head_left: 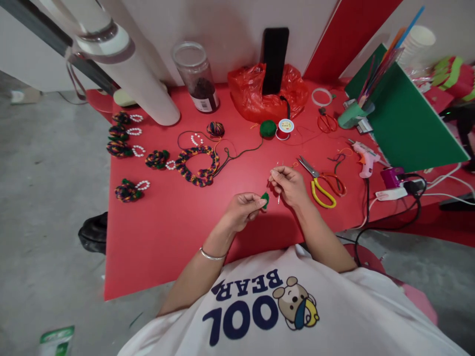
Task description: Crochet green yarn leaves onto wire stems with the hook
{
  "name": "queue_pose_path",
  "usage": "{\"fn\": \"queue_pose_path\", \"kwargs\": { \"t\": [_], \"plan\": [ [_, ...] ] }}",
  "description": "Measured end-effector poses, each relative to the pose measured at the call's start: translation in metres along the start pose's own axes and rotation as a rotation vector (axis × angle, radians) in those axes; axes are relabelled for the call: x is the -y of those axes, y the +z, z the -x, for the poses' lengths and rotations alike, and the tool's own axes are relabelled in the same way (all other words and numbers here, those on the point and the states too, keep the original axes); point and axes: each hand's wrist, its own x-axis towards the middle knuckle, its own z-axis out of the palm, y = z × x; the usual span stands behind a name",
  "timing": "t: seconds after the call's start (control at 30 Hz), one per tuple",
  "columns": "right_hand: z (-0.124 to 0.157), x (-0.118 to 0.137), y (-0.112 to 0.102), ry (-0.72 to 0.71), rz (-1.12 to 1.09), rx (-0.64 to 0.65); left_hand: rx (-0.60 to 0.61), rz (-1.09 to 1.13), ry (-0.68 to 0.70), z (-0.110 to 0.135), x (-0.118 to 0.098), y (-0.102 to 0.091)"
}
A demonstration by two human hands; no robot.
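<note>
My left hand (243,210) is closed, with a small green yarn piece (264,200) pinched between thumb and finger. Close by on the right, my right hand (289,185) is pinched shut. A thin, shiny, needle-like thing (279,200) shows below its fingers, too fine to make out fully. Scissors (319,183) with yellow and orange handles lie open beside the right hand. Beyond the hands, a green yarn ball (267,129) touches a red thread spool (284,128). A multicoloured crocheted strip (197,165) lies curved to the left, its yarn tails trailing.
Several yarn flowers with bead loops (128,191) line the table's left side. At the back stand a white bottle (137,74), a jar (196,76) and a phone (274,59) against a red bag. A pink glue gun (365,158) and power strip (401,190) lie right.
</note>
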Motion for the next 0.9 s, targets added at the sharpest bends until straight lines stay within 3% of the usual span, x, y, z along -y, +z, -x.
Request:
{"fn": "queue_pose_path", "kwargs": {
  "t": [0.13,0.27,0.37,0.57,0.67,0.9],
  "plan": [
    [0.001,0.001,0.007,0.08,-0.055,0.086,0.003,0.024,0.0,0.0,0.0,0.001],
    [-0.003,0.006,0.008,0.029,-0.13,-0.043,0.02,0.009,-0.019,0.0,-0.001,0.002],
    [-0.004,0.01,0.007,0.023,-0.092,-0.06,0.019,0.023,-0.011,0.0,-0.001,0.002],
    [-0.001,0.013,0.016,-0.006,0.04,0.198,0.008,0.13,0.046,-0.005,0.002,-0.002],
    [-0.011,0.013,0.017,-0.042,0.058,0.29,-0.054,0.133,0.12,-0.007,0.002,-0.003],
    [-0.03,-0.002,0.018,-0.034,-0.087,0.317,-0.31,-0.011,0.348,-0.014,0.003,-0.008]
  ]
}}
